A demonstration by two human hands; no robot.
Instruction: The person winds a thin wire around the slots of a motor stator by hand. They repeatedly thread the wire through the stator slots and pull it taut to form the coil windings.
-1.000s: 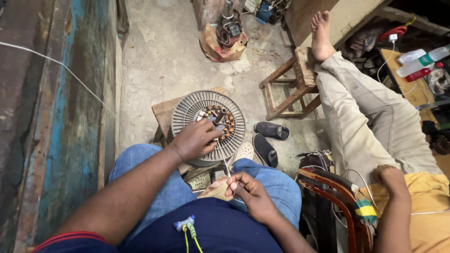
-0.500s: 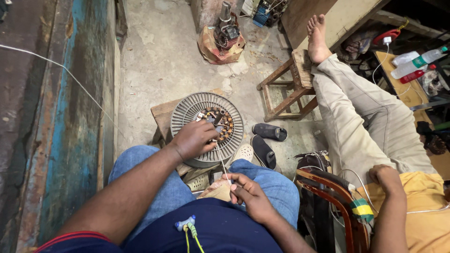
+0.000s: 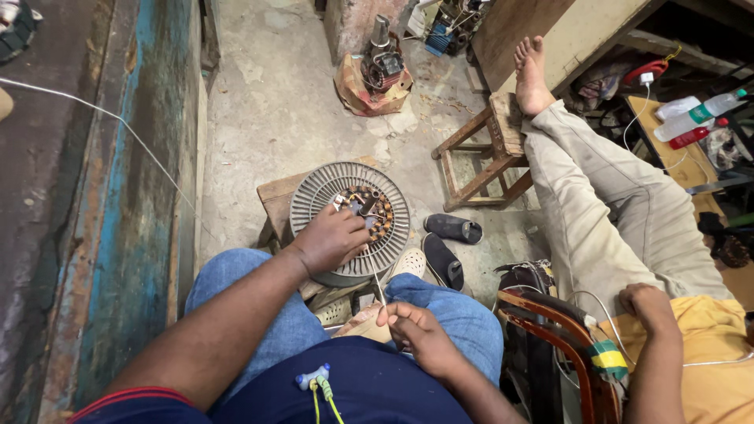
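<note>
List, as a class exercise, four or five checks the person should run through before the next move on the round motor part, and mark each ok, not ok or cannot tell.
1. Left hand on the motor part: ok, fingers rest on its copper windings.
2. Motor part seated on the wooden stool: ok, it looks flat.
3. Right hand gripping the thin wire: ok, pinched at the knee.
4. Wire free of snags up to the windings: cannot tell, too thin.
5. Foot room: not ok, black sandals lie beside the stool.
</note>
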